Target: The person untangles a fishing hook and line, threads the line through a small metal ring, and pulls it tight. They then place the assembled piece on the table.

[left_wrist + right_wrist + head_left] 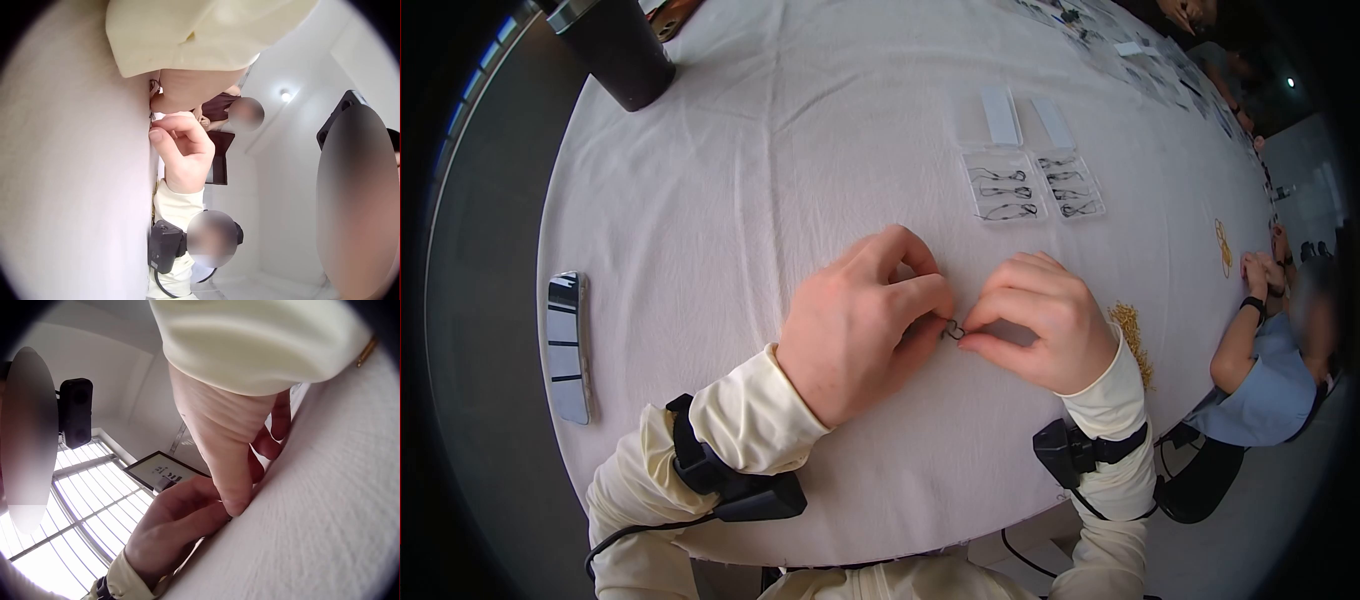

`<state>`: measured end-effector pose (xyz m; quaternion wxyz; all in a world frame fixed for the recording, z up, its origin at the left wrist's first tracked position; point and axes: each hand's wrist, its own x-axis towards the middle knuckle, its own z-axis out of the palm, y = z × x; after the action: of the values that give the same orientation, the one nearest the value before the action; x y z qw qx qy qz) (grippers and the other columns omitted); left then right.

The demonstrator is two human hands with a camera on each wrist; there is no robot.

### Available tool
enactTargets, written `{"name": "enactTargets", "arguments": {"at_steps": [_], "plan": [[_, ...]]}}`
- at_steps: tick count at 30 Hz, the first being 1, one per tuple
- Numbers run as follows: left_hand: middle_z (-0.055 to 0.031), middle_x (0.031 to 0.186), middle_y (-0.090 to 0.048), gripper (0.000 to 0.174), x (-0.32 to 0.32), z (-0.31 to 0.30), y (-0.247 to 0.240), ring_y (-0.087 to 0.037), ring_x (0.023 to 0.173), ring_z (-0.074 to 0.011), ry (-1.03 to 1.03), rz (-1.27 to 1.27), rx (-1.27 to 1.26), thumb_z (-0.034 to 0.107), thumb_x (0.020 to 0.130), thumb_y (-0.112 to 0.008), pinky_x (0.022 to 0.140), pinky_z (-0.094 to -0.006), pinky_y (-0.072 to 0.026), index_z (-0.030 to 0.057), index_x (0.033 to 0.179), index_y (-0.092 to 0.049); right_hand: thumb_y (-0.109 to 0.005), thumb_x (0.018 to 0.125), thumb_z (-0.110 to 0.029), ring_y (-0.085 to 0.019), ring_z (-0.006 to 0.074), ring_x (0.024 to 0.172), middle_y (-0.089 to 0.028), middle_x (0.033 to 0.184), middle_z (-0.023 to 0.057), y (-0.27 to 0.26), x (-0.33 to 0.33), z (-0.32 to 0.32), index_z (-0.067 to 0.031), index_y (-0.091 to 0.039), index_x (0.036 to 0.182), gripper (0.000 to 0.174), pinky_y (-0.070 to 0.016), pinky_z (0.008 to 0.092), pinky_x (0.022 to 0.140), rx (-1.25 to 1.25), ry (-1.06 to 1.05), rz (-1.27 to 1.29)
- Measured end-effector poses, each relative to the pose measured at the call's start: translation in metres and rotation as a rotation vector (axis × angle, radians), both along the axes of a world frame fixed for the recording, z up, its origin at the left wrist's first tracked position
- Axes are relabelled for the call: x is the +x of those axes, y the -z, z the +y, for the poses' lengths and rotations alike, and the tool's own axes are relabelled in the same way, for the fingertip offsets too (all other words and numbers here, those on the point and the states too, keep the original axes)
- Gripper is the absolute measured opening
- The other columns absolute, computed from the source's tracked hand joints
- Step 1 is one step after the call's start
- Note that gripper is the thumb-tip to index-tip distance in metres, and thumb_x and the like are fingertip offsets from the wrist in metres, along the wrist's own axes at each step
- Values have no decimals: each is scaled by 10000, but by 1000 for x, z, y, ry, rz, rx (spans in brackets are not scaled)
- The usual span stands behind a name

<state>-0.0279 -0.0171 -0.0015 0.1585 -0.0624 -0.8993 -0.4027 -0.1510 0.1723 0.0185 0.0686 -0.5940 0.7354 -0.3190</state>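
Close over the white tablecloth, both hands meet at a small dark looped piece, thin like cord or wire. My left hand pinches its left side between thumb and forefinger, hiding part of it. From the other side my right hand pinches the right end with thumb and fingertip. The left wrist view shows the right hand with thumb and forefinger together low at the cloth. In the right wrist view the fingertips of both hands nearly meet, and the piece is mostly hidden behind them.
Beyond the hands stands a clear open case with several dark looped strands in compartments. A heap of small gold pieces lies beside the right wrist. A phone lies far left, a dark tumbler behind it. Another person sits at right.
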Motion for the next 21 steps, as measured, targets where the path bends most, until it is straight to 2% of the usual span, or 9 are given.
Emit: {"name": "enactTargets", "arguments": {"at_steps": [2, 4, 5, 7, 11, 13, 19, 21], "plan": [[-100, 992, -603, 144, -1, 3, 1, -659, 740, -213, -30, 16, -23, -34, 755, -728, 672, -331, -549, 9, 876, -662, -868, 621, -20, -597, 243, 731, -623, 788, 45, -1, 0, 0, -57, -683, 779, 246, -459, 355, 698, 2, -1, 1], [-103, 981, -602, 125, -2, 4, 3, -658, 739, -211, -60, 32, -47, -37, 763, -718, 669, -332, -548, 3, 859, -648, -828, 718, -85, -608, 220, 765, -608, 807, 17, -1, 0, 1, -81, -665, 800, 183, -456, 360, 735, 36, -8, 12], [-106, 971, -601, 109, -2, 4, 4, -659, 741, -212, -84, 24, 14, -41, 771, -706, 668, -330, -549, -2, 844, -635, -828, 718, -85, -608, 220, 765, -608, 807, 17, 0, 0, 1, -81, -665, 800, 183, -456, 360, 735, 36, -9, 12], [-109, 962, -600, 96, -2, 4, 4, -660, 743, -214, -108, 16, 76, -45, 778, -694, 667, -329, -550, -8, 829, -621, -868, 623, -20, -600, 236, 726, -625, 787, 43, 1, 1, 0, -57, -690, 776, 237, -461, 351, 694, 3, 0, 10], [-111, 993, -604, 101, -2, -3, 2, -663, 747, -215, -51, -8, 128, -48, 777, -689, 674, -315, -554, -13, 861, -645, -866, 625, -19, -604, 234, 730, -627, 787, 42, 0, 1, 0, -58, -694, 781, 235, -464, 351, 696, 5, 2, 8], [-109, 1009, -607, 116, -2, -3, 2, -656, 738, -212, -13, -8, 160, -44, 771, -701, 669, -313, -551, -6, 872, -660, -825, 725, -85, -607, 219, 766, -609, 807, 16, 0, 1, 1, -81, -664, 799, 177, -459, 359, 741, 28, 2, -3], [-94, 1031, -619, 169, 1, -2, -3, -627, 709, -211, 18, -24, 48, -24, 729, -752, 662, -330, -540, 39, 877, -701, -822, 731, -87, -604, 222, 766, -606, 809, 17, 0, 1, 2, -78, -663, 803, 176, -459, 361, 743, 31, 3, -2], [-93, 1011, -622, 166, 1, 0, -3, -631, 737, -223, 20, 69, -69, -30, 723, -747, 669, -333, -544, 34, 861, -680, -821, 731, -86, -604, 223, 766, -606, 810, 18, 0, 1, 2, -77, -663, 806, 175, -459, 361, 744, 28, 2, -2]]}}
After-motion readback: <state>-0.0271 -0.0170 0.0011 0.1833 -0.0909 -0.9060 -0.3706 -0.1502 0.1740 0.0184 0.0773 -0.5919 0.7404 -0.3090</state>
